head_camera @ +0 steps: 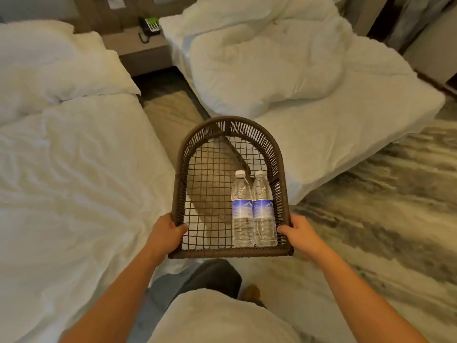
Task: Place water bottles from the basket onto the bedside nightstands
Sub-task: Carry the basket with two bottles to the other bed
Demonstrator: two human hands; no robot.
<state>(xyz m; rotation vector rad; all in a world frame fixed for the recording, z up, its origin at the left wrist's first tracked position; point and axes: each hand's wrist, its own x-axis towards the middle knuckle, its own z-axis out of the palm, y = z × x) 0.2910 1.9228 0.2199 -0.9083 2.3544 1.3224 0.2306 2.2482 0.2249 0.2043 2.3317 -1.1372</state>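
Observation:
I hold a flat brown wicker basket [181, 154] out in front of me at waist height. My left hand [167, 230] grips its near left rim and my right hand [298, 231] grips its near right rim. Two clear water bottles with blue labels lie side by side in the basket's right half, caps pointing away from me: the left bottle [242, 209] and the right bottle [263, 209], touching each other. A brown nightstand [138, 48] stands far ahead between the two beds.
A white bed [61, 169] is on my left and another white bed [296, 95] with a rumpled duvet on my right. A narrow carpeted aisle [170, 112] runs between them to the nightstand, which bears a black phone [149, 27]. Patterned carpet [383, 206] spreads to the right.

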